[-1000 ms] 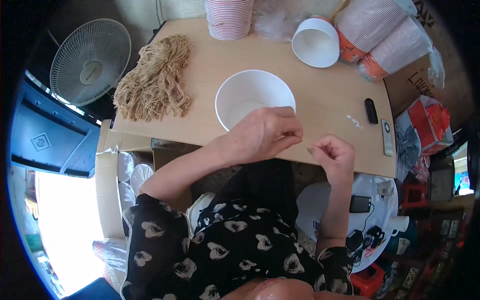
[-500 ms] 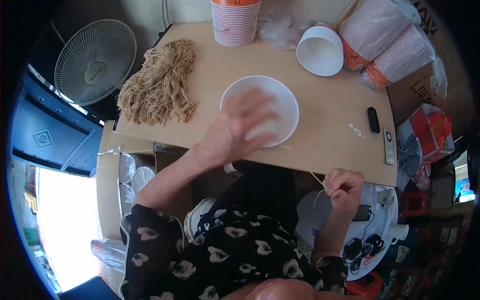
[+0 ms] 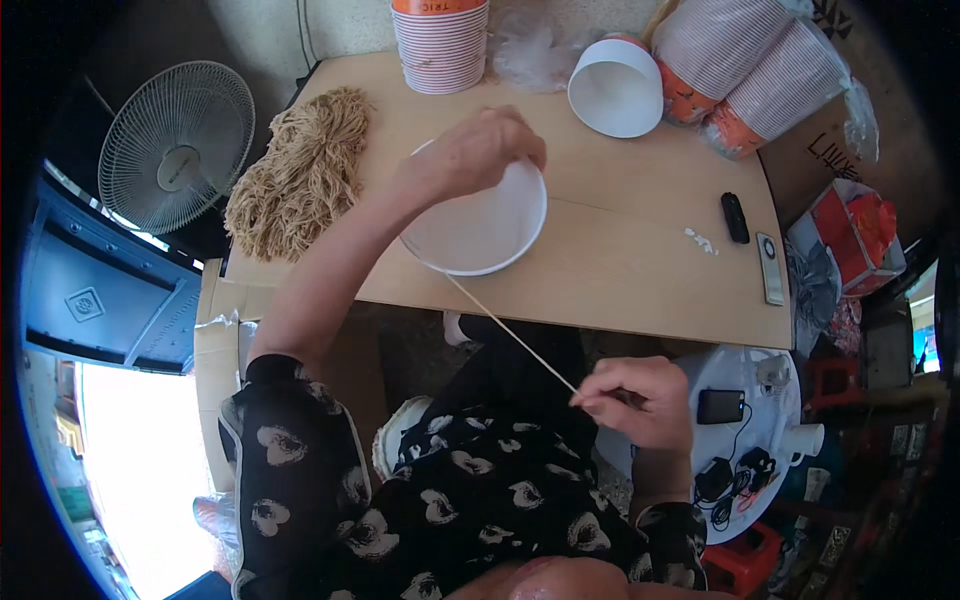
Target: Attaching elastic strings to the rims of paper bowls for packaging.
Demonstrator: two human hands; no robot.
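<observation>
While both hands (image 3: 560,280) pinch a taut string (image 3: 510,335), a white bowl (image 3: 480,225) sits on the seemingly wooden table (image 3: 620,270).

Black short-sleeved top, pale heart-like print, bare forearms, possibly a dress

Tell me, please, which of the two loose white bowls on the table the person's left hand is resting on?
The left hand rests on the larger white bowl at the table's near edge; the smaller white bowl stands untouched at the back, beside the lying stacks.
</observation>
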